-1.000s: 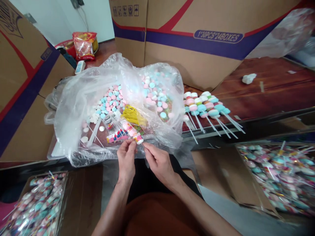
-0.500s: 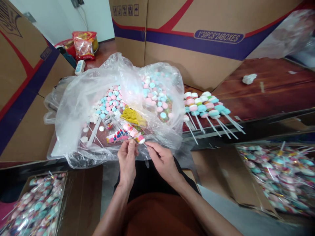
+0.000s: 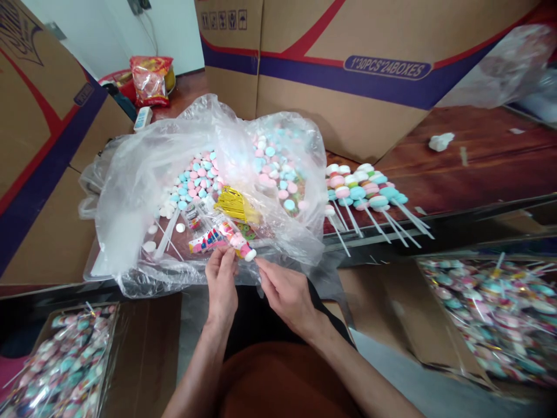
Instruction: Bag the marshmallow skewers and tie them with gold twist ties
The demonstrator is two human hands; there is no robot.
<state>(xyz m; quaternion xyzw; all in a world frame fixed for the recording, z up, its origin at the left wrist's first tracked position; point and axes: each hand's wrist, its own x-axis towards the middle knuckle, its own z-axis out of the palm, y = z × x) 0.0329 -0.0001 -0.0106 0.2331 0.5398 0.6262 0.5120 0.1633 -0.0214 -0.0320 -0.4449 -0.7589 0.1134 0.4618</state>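
Observation:
My left hand (image 3: pixel 221 284) pinches a printed clear wrapper sleeve (image 3: pixel 208 239) around a candy skewer (image 3: pixel 238 240) of pink and white discs. My right hand (image 3: pixel 285 293) is closed in a pinch on the skewer's thin white stick, just right of the candy. Both hands sit at the near edge of a big clear plastic bag (image 3: pixel 143 174) spread open over loose pastel candy discs (image 3: pixel 195 177). A bundle of gold twist ties (image 3: pixel 235 205) lies just beyond the skewer.
Several finished candy skewers (image 3: pixel 365 188) lie in a row on the wooden table (image 3: pixel 478 162) to the right. Boxes of wrapped skewers stand at lower left (image 3: pixel 61 366) and lower right (image 3: pixel 491 307). Large cardboard cartons (image 3: pixel 348 69) wall the back and left.
The candy skewer has slid a little further into the wrapper sleeve, and both hands have shifted slightly up and right with it.

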